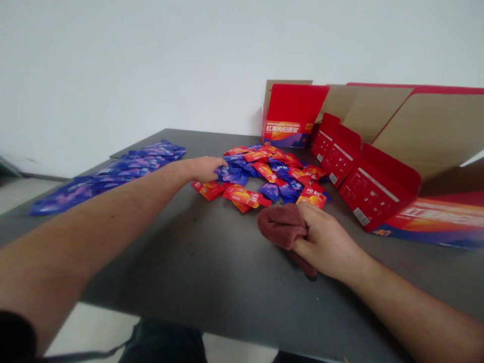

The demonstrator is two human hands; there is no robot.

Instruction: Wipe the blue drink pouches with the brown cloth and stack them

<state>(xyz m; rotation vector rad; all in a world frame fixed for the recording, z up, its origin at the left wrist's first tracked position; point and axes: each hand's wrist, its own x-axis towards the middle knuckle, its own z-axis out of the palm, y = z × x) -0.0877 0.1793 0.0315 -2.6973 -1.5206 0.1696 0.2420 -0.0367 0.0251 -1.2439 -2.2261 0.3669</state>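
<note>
My right hand (328,239) is closed round a folded brown cloth (282,225), just in front of the loose pile of sachets. Reaching forward, my left hand (206,169) is at the pile's left edge with its fingers closed on a blue sachet (232,175); the fingertips are partly hidden. Red and orange sachets (244,195) lie mixed with blue ones in the middle of the table. Left of my forearm, blue-purple sachets (130,166) are laid out in a long overlapping row, partly covered by my arm.
A red open carton (290,113) stands at the back of the dark grey table (181,262). More red cartons (378,186) with raised flaps line the right side. A white wall (151,60) rises behind, and the table's front edge lies close to my legs.
</note>
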